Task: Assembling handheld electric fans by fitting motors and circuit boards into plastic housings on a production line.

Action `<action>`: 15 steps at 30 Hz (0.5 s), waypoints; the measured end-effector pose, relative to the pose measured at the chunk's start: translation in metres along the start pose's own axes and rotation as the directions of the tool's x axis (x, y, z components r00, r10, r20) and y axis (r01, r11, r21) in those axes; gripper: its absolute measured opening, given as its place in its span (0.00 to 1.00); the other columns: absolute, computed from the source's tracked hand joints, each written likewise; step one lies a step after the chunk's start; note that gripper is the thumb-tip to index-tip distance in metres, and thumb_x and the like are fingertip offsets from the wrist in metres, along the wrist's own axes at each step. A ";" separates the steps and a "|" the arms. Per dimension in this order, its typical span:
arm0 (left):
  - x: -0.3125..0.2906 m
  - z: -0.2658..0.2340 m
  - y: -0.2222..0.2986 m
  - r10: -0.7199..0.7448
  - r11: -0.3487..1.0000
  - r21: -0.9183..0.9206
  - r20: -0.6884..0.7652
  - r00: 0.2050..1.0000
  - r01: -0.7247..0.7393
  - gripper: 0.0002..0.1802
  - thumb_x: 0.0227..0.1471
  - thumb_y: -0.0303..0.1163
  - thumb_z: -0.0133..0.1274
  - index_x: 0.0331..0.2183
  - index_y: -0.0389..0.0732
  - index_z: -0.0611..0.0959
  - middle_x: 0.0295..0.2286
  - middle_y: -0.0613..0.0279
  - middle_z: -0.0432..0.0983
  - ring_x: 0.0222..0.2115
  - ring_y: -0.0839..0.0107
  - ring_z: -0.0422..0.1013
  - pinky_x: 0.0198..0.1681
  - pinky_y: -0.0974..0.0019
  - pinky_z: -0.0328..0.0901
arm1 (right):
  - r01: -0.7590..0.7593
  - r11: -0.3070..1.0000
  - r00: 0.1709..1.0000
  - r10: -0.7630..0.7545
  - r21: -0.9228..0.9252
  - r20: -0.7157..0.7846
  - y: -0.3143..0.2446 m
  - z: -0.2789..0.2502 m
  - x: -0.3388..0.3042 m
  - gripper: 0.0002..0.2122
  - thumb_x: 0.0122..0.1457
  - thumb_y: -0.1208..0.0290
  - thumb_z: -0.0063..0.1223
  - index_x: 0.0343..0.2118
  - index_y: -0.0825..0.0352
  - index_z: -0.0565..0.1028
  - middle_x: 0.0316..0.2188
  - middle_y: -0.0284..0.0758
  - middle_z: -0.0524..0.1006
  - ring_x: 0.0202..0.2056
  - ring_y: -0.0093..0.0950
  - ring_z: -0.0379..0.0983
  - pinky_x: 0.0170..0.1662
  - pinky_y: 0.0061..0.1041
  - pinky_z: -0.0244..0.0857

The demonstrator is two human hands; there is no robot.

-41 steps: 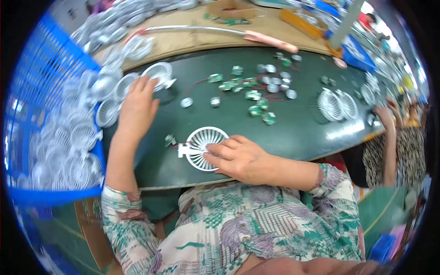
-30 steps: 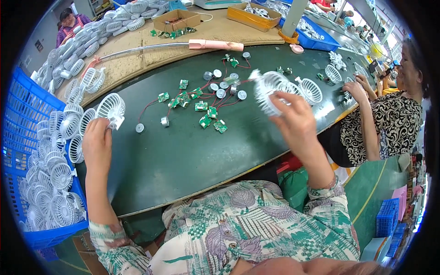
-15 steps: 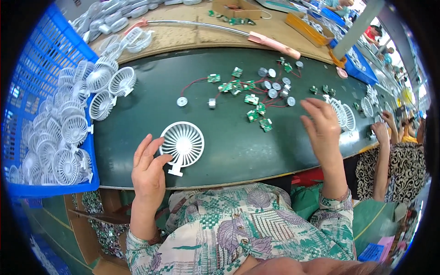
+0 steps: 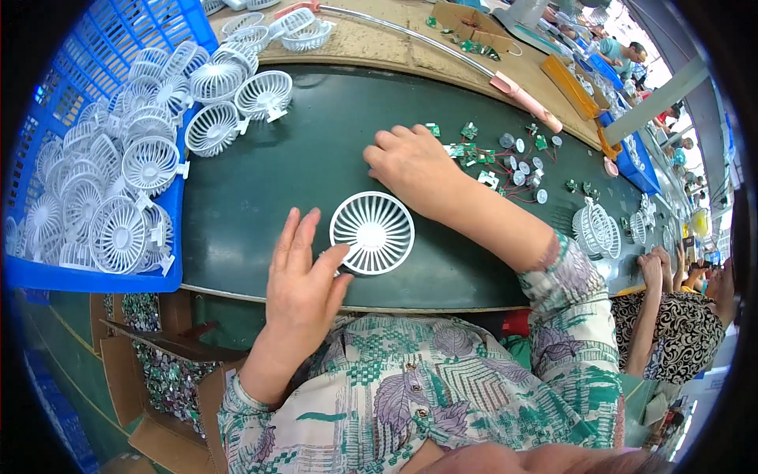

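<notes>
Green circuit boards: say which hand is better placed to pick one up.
The right hand, probably: it is beside the boards, while the left hand is farther away, at the white fan cover.

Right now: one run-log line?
left hand: at white grille, lower-left edge | right hand: beside green circuit boards, grip hidden | blue crate: holds more grilles
</notes>
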State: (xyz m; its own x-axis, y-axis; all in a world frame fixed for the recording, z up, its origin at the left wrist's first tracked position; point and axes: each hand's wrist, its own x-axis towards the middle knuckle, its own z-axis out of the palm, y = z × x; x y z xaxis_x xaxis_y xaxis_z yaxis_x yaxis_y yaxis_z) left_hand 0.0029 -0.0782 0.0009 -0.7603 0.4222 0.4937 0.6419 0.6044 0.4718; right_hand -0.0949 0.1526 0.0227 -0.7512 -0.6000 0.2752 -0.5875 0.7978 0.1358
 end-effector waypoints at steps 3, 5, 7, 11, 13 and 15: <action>-0.015 -0.008 -0.018 0.056 0.995 -0.079 0.029 0.998 -0.054 0.16 0.42 0.21 0.61 0.37 0.39 0.81 0.41 0.52 0.74 0.47 0.50 0.72 0.53 0.47 0.64 | 0.061 0.994 0.998 -0.060 0.087 -0.022 -0.017 -0.019 -0.033 0.05 0.54 0.71 0.53 0.32 0.63 0.74 0.31 0.34 0.72 0.38 0.34 0.70 0.40 0.33 0.63; -0.014 -0.016 -0.019 0.119 0.976 -0.191 0.069 0.991 -0.104 0.14 0.39 0.20 0.60 0.33 0.38 0.81 0.38 0.51 0.76 0.44 0.49 0.73 0.51 0.49 0.67 | 0.009 0.985 0.999 -0.018 0.170 0.050 -0.023 -0.034 -0.067 0.09 0.54 0.70 0.55 0.39 0.63 0.75 0.35 0.33 0.72 0.38 0.33 0.70 0.40 0.32 0.64; -0.011 -0.017 -0.016 0.154 0.967 -0.222 0.105 0.982 -0.128 0.13 0.39 0.20 0.60 0.33 0.38 0.81 0.38 0.53 0.76 0.44 0.50 0.73 0.51 0.48 0.66 | -0.102 0.974 0.993 0.089 0.202 0.073 -0.029 -0.040 -0.096 0.15 0.52 0.72 0.58 0.44 0.63 0.75 0.38 0.33 0.74 0.40 0.33 0.71 0.41 0.32 0.65; -0.003 -0.007 -0.008 0.230 0.947 -0.263 0.150 0.962 -0.186 0.12 0.40 0.21 0.60 0.32 0.38 0.81 0.39 0.54 0.76 0.45 0.52 0.73 0.52 0.47 0.65 | -0.291 0.901 0.949 0.315 0.323 -0.024 -0.043 -0.043 -0.114 0.19 0.49 0.73 0.63 0.46 0.64 0.75 0.37 0.35 0.74 0.39 0.35 0.72 0.41 0.34 0.68; 0.003 -0.001 -0.007 0.276 0.934 -0.282 0.171 0.946 -0.221 0.12 0.41 0.21 0.60 0.32 0.38 0.81 0.39 0.53 0.76 0.45 0.53 0.73 0.53 0.47 0.65 | -0.341 0.884 0.937 0.348 0.319 0.036 -0.043 -0.040 -0.111 0.15 0.51 0.70 0.63 0.42 0.65 0.75 0.35 0.36 0.73 0.38 0.37 0.72 0.39 0.35 0.68; 0.007 0.003 -0.006 0.289 0.930 -0.282 0.173 0.942 -0.234 0.11 0.41 0.21 0.60 0.33 0.38 0.81 0.39 0.53 0.76 0.45 0.52 0.73 0.53 0.48 0.65 | -0.358 0.877 0.933 0.354 0.319 0.073 -0.036 -0.038 -0.106 0.12 0.51 0.68 0.63 0.36 0.66 0.76 0.32 0.37 0.73 0.36 0.39 0.73 0.38 0.36 0.68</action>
State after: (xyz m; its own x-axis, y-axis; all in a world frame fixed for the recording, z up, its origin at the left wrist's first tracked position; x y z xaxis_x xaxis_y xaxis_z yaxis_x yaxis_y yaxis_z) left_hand -0.0063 -0.0764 -0.0008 -0.5476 0.6889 0.4749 0.8030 0.2731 0.5298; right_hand 0.0173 0.1893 0.0252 -0.9302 -0.2817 0.2353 -0.3429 0.8956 -0.2834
